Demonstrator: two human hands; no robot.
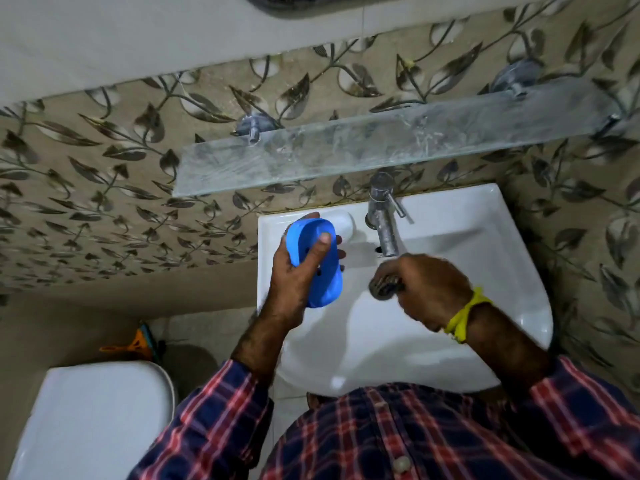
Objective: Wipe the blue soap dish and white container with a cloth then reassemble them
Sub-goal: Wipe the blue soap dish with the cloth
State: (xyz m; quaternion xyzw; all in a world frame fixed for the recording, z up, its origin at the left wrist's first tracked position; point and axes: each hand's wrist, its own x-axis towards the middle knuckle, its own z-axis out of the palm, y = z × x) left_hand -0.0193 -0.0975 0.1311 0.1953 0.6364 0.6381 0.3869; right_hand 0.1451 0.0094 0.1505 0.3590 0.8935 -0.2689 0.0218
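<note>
Blue soap dish: smooth matt plastic. Sink: glossy white ceramic; tap: dull, spotted metal. Shelf: cloudy, streaked glass; shirt sleeve: checked woven cloth.

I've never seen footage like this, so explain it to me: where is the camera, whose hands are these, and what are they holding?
There is one picture, from a camera worn on a person's head, looking down over a white sink with a metal tap. No machine here: just two bare hands. The left hand has the blue soap dish in its grip. The right hand, with a yellow band at the wrist, is closed on something dark and blurred that I cannot identify. Above is a glass shelf; lower left, a white toilet tank.
</note>
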